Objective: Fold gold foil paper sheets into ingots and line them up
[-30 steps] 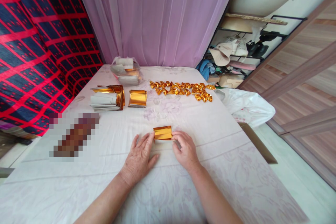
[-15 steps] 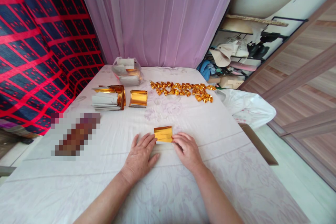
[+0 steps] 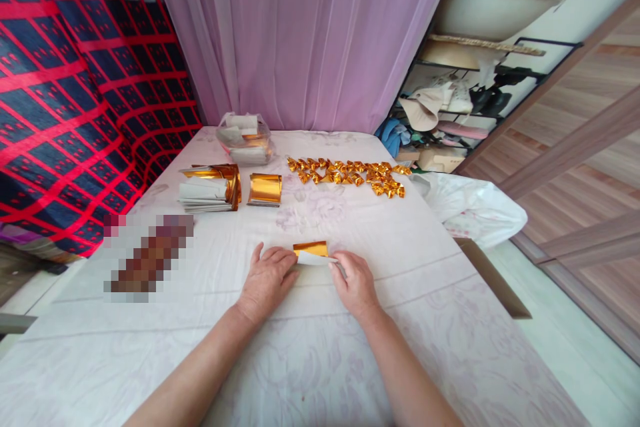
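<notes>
Head view: surface [image 3: 400, 260] has bare cloth all round the hands; right edge drops off at 3 o'clock by a white bag [image 3: 475, 207]. Gold paper [image 3: 311, 252] lies centre, near edge folded up showing white underside. Left hand [image 3: 266, 275] and right hand [image 3: 356, 280] each pinch one end of it. Paper stacks [image 3: 210, 185] at 11 o'clock, folded gold pieces [image 3: 350, 172] at 1. Blurred patch at 9 o'clock unreadable.
</notes>
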Demonstrator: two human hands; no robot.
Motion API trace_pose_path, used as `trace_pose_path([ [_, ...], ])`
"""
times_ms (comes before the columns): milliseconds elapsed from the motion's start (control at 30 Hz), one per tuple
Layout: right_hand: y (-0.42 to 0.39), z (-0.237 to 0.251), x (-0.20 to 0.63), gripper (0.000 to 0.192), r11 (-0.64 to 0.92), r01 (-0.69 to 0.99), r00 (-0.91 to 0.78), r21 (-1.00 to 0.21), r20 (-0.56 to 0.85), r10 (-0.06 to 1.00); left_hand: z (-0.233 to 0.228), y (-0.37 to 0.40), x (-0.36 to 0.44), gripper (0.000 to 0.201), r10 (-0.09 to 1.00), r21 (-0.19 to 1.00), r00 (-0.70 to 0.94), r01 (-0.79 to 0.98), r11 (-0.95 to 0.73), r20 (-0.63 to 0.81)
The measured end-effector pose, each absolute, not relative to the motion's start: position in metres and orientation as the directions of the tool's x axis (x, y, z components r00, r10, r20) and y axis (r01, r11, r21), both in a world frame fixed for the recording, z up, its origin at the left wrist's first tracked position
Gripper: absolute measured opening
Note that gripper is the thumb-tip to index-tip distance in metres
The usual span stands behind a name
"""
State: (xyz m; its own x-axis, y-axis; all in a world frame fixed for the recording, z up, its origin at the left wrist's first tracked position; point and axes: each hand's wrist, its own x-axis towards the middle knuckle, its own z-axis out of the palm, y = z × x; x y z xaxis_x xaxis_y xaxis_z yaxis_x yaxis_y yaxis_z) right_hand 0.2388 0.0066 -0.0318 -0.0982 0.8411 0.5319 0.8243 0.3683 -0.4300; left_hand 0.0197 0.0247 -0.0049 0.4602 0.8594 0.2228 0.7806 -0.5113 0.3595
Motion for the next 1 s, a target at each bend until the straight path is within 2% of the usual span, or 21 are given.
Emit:
trace_pose_path([
  [200, 0.011, -0.031, 0.236, 0.023, 0.351, 0.810, -0.047, -0.469, 0.545, 0.837, -0.006, 0.034, 0.023, 0.014, 0.883, 0.441, 0.404, 0.765, -0.469, 0.238],
  [433, 0.009, -0.020, 0.234, 0.019, 0.327, 0.694, 0.019, -0.641, 0.471, 0.882, -0.005, 0.036, 0.024, 0.018, 0.894, 0.531, 0.355, 0.719, -0.447, 0.273],
  [667, 0.006, -0.018, 0.231, 0.021, 0.327, 0.593, 0.057, -0.736, 0.443, 0.894, -0.006, 0.036, 0.026, 0.022, 0.911, 0.650, 0.286, 0.637, -0.413, 0.298],
  [867, 0.002, -0.015, 0.227, 0.016, 0.309, 0.517, 0.070, -0.798, 0.399, 0.914, -0.004, 0.033, 0.032, 0.026, 0.960, 0.888, 0.236, 0.395, -0.236, 0.150],
  [1000, 0.002, -0.014, 0.228, 0.016, 0.321, 0.444, 0.072, -0.837, 0.390, 0.918, -0.006, 0.035, 0.031, 0.030, 0.969, 0.922, 0.218, 0.342, -0.184, 0.113],
])
